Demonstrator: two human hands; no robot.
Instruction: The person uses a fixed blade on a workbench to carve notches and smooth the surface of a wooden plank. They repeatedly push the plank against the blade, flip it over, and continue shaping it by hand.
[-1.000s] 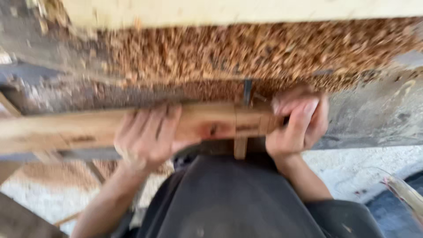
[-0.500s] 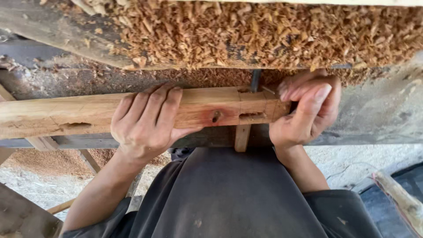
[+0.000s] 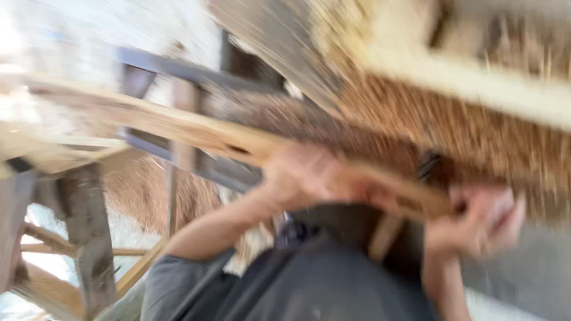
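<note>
- Just one view here, a head cam looking down from the person's own head, tilted hard to one side.
- It sits close over the wooden beam (image 3: pixel 196 134) and the sawdust-covered counter (image 3: pixel 476 131).
- Whole frame is motion-blurred.

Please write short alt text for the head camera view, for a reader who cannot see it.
Motion-blurred view: both hands, left hand and right hand, grip a long pale wooden beam with slots at a workbench heaped with tan wood shavings. A wooden trestle frame stands at lower left.
</note>
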